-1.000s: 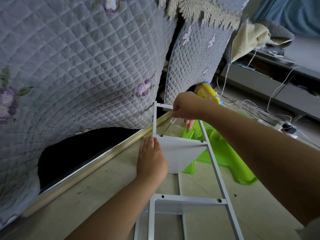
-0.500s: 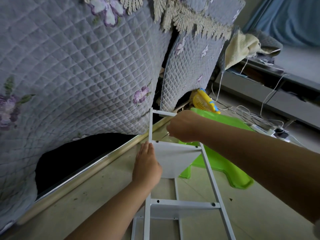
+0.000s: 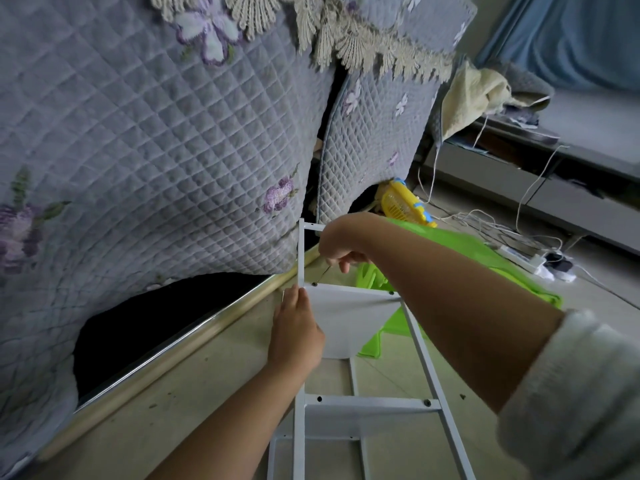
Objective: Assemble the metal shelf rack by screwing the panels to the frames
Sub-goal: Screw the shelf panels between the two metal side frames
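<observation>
Rack (image 3: pixel 300 410) white metal, ladder-like, panels screwed.

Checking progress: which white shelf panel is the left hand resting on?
The upper panel, farther from the camera; the left hand touches its left edge, unlike the lower panel.

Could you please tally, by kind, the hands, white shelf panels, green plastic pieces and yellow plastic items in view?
Hands: 2 (left hand, right hand)
White shelf panels: 2 (upper panel, lower panel)
Green plastic piece: 1
Yellow plastic item: 1
Total: 6
</observation>
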`<state>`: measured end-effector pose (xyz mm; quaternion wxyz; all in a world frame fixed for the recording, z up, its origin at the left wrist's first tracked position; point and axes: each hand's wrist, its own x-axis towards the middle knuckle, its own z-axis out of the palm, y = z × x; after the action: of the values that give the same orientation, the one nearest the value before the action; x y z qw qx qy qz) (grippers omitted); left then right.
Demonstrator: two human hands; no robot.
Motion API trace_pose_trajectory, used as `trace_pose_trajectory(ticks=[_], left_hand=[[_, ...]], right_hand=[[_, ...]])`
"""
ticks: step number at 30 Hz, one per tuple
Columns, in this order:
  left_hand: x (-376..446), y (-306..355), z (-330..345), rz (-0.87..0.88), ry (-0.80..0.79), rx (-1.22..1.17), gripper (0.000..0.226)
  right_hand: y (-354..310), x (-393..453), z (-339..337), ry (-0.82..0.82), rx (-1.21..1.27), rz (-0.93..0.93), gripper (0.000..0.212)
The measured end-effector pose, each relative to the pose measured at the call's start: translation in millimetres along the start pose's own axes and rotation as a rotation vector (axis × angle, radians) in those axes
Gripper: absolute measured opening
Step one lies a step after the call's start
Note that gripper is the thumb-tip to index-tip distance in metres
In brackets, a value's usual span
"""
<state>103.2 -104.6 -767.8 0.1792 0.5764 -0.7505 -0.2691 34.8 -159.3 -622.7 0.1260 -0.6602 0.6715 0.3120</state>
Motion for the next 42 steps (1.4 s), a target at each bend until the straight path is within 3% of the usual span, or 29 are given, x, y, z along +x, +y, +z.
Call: trace_pose_trajectory(ticks=[3,9,15,18,22,24,26,28,30,36,42], left_hand=[[0.6,0.1,-1.7,0.001,0.000,-0.029,0.056],[0.3,-1.1,-0.6,-0.008,-0.006,-0.084,0.056],[0.4,-1.2,2.2,-0.018,0.016,-0.143,0.055],[1.7,-2.5,3.8,-0.016,0.029,-0.143,0.055],[1.0,-3.4,4.9,-0.013,0.032,-0.131,0.054],[2.1,-4.7,4.6,-0.011,0.034,-0.128,0.053],[3.4,-5.2,4.9,-0.012,0.025,-0.123,0.053],[3.7,-5.0,5.3,-0.015,0.007,-0.098,0.053],[3.1,-4.5,5.0,-0.017,0.004,-0.051,0.054],[6.0,-1.0,-3.5,0.046,0.078,0.212,0.057],[25.8,3.7,-1.7,0.159,-0.028,0.363,0.053]], right_hand=[[1.1,-4.1,8.6,0.176,-0.272,-0.045,0.014],[18.2,-0.7,25.4,0.556,-0.611,-0.183,0.024],[26.0,-6.3,27.0,0.528,-0.660,-0.240,0.026],[16.0,-7.2,22.3,0.423,-0.475,-0.147,0.027],[11.9,-1.5,11.2,0.173,0.038,0.003,0.021],[12.7,-1.0,12.4,0.091,0.140,0.050,0.033],[13.0,-3.1,14.4,0.060,0.193,0.055,0.032],[12.7,-6.0,17.2,0.058,0.186,0.050,0.025],[14.6,-6.1,24.0,0.085,0.243,0.049,0.033],[63.4,-24.4,67.8,0.398,0.524,0.222,0.034],[106.4,-50.1,178.7,0.327,0.782,0.328,0.038]])
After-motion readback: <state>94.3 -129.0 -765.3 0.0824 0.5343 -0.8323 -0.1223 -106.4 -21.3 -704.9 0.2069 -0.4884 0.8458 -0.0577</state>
